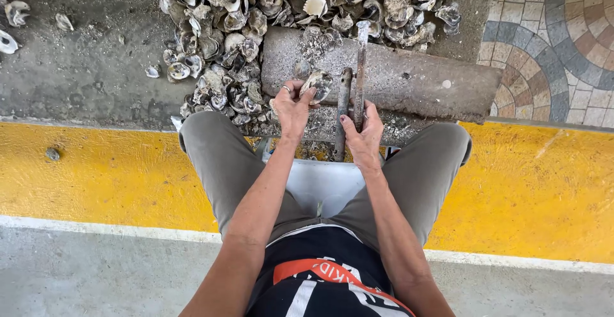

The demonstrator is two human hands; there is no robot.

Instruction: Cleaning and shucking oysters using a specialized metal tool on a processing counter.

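Observation:
My left hand [292, 104] grips a grey oyster shell [319, 84] and holds it against the near face of a rough concrete block [409, 80]. A ring shows on one finger of that hand. My right hand [363, 131] is closed around the lower end of a long flat metal bar [360, 68] that lies across the block, its tip pointing away from me. A rusty upright metal rod [343, 106] stands just between the shell and the bar.
A big heap of oyster shells [256, 16] spreads behind and left of the block on grey ground. My knees in grey trousers flank a white seat [323, 183]. A yellow painted curb [96, 170] runs across; patterned paving [556, 42] lies at the right.

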